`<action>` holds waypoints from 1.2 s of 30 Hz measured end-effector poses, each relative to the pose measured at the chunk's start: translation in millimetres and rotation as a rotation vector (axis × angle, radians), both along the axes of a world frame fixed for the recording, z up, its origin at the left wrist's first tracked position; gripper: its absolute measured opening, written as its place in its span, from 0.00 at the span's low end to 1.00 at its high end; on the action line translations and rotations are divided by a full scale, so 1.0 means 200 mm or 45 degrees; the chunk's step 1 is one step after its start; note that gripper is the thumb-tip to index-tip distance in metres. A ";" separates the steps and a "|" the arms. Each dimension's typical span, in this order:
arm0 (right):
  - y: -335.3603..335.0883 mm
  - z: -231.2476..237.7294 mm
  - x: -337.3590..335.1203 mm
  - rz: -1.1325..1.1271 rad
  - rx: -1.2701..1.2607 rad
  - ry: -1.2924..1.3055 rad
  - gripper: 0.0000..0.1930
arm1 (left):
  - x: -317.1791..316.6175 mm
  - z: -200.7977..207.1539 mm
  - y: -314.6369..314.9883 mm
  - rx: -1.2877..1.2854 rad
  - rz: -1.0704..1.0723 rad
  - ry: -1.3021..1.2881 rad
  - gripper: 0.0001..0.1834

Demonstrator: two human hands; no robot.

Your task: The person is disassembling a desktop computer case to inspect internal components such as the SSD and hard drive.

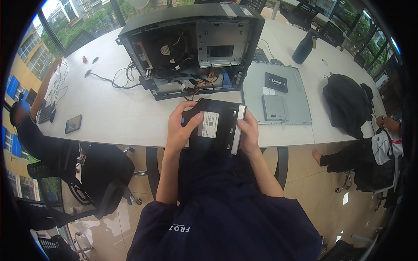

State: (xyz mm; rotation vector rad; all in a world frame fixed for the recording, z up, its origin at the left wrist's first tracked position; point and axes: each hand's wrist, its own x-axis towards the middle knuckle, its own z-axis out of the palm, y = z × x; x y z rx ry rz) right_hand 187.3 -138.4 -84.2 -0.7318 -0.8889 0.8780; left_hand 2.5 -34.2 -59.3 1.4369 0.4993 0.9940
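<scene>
Between both hands, over the table's front edge, is a black drive caddy (222, 137) with a white label and a silvery strip along its right side. My left hand (179, 126) grips its left side, thumb on top beside the label. My right hand (248, 132) holds the strip side, thumb along the edge. Just beyond stands an opened black computer case (191, 21), its fan, cables and metal bracket exposed. Right of the case, a flat grey side panel (298, 104) carries a black solid-state drive box (276, 82) and a grey square drive-like piece (274, 107).
On the white table (113, 117) are a phone (73, 124), a dark bottle (304, 47), a black bag (346, 104) and loose cables (124, 78). One person (32, 126) sits at the left, another (365, 152) at the right. An office chair (104, 169) stands at lower left.
</scene>
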 end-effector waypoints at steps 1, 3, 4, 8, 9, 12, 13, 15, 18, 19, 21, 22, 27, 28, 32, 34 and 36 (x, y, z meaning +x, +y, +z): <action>0.00 -0.01 0.01 0.000 -0.001 0.000 0.20 | 0.01 -0.01 0.00 -0.010 0.041 -0.018 0.18; -0.01 -0.03 0.03 0.058 -0.026 -0.057 0.20 | 0.03 -0.03 0.01 -0.021 0.080 -0.035 0.17; -0.01 -0.04 0.03 0.055 -0.027 -0.056 0.20 | 0.04 -0.05 0.02 -0.031 0.124 -0.082 0.16; 0.02 -0.03 0.01 -0.029 -0.033 -0.009 0.20 | 0.08 -0.11 0.03 -0.121 0.297 -0.252 0.14; 0.02 -0.01 0.01 -0.014 -0.037 0.090 0.20 | 0.09 -0.10 0.02 -0.226 0.257 -0.327 0.15; 0.01 0.02 0.01 0.045 -0.185 0.037 0.20 | 0.14 -0.06 -0.02 -0.472 0.321 -0.492 0.15; 0.01 0.02 0.01 0.043 -0.184 0.037 0.20 | 0.13 -0.07 -0.02 -0.511 0.249 -0.503 0.16; 0.02 0.00 0.01 -0.116 -0.142 0.047 0.17 | 0.12 -0.09 0.00 -0.473 0.115 -0.458 0.17; 0.04 -0.01 0.02 -0.245 0.017 0.301 0.12 | 0.10 -0.10 0.03 -0.362 -0.069 -0.323 0.20; 0.04 -0.02 0.04 -0.291 0.024 0.304 0.10 | 0.09 -0.11 0.03 -0.289 -0.157 -0.224 0.22; 0.03 -0.01 0.05 -0.265 -0.061 0.289 0.08 | 0.08 -0.10 0.01 -0.229 -0.267 -0.114 0.24; 0.02 0.00 0.04 -0.240 -0.147 0.275 0.07 | 0.09 -0.11 0.01 -0.228 -0.265 -0.115 0.24; 0.03 -0.04 0.03 -0.246 -0.200 0.150 0.06 | 0.11 -0.14 0.00 -0.044 -0.099 -0.072 0.23; 0.03 -0.02 0.02 -0.225 -0.199 0.114 0.08 | 0.10 -0.15 0.00 -0.006 -0.086 -0.089 0.23; 0.03 0.00 0.01 -0.203 -0.180 0.031 0.12 | 0.11 -0.14 -0.01 0.018 -0.063 -0.060 0.23; 0.03 0.00 0.00 -0.215 -0.163 0.020 0.14 | 0.11 -0.13 -0.02 -0.014 -0.051 -0.084 0.22; 0.02 0.00 -0.01 -0.207 -0.138 0.024 0.12 | 0.11 -0.13 -0.03 0.000 -0.041 -0.061 0.21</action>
